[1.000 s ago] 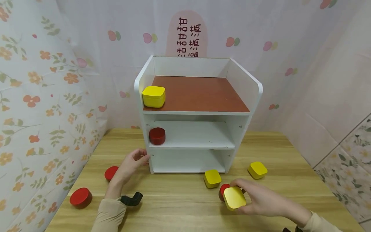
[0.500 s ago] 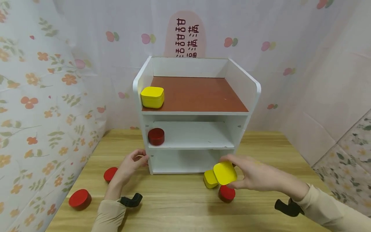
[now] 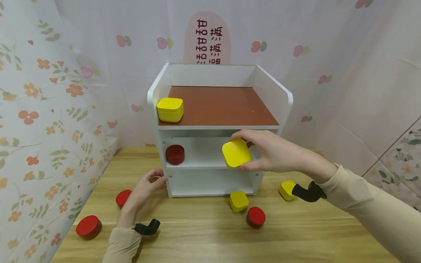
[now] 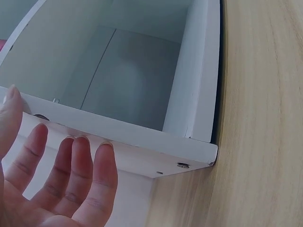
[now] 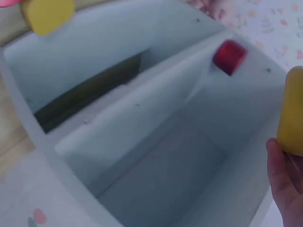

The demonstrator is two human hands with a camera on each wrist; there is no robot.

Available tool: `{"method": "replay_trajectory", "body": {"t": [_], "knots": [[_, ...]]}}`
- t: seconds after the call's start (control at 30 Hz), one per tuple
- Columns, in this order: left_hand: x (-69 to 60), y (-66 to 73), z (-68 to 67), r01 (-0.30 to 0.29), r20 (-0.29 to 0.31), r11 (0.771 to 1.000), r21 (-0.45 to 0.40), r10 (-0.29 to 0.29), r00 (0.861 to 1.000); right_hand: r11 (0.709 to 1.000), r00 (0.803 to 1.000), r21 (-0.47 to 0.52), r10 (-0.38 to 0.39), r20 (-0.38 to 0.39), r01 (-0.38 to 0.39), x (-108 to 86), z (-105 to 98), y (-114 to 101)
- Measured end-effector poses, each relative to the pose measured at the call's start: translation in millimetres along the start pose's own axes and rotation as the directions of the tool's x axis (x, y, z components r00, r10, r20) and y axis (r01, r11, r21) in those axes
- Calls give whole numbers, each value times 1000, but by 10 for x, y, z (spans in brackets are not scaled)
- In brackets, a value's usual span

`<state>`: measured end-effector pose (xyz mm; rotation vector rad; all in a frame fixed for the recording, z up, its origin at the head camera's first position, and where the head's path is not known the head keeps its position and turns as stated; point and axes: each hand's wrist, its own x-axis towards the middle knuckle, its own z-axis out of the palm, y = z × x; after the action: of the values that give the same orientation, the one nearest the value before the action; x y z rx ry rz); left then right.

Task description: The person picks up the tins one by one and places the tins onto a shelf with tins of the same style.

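My right hand (image 3: 268, 151) holds a yellow rounded-square box (image 3: 236, 153) between thumb and fingers, in front of the middle shelf of a white shelf unit (image 3: 210, 128). In the right wrist view this box (image 5: 292, 113) is cut off at the right edge. My left hand (image 3: 146, 186) touches the unit's left side panel, low down. In the left wrist view its fingertips (image 4: 105, 147) rest against the outer face, with the thumb at the front edge. Another yellow box (image 3: 170, 110) sits on the brown top at left. Below it, a dark red round box (image 3: 175, 154) stands on the middle shelf.
On the wooden table (image 3: 184, 237), a yellow box (image 3: 238, 201) and a red round box (image 3: 255, 217) lie before the unit. Another yellow box (image 3: 287, 190) is at right, partly behind the wrist camera. Two red round boxes (image 3: 89, 227) (image 3: 123, 198) lie at left.
My right hand has carried the yellow box up and to the left, from above the table to the middle shelf's height. My left hand stays at the unit's side.
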<state>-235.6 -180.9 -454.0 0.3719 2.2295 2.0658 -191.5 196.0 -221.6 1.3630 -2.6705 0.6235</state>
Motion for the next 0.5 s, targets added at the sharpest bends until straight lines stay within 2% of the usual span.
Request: {"method": "replay_trajectory", "body": {"t": [0.3,0.5], "knots": [[6,5,0,-6,8,1000,7,6,1000,1000,999,16,20,-43,-19,295,-82,9],[-13,5,2,-4,4,1000,15,4,1000,999,999,44,-6,-54,8,482,-123,-55]]}}
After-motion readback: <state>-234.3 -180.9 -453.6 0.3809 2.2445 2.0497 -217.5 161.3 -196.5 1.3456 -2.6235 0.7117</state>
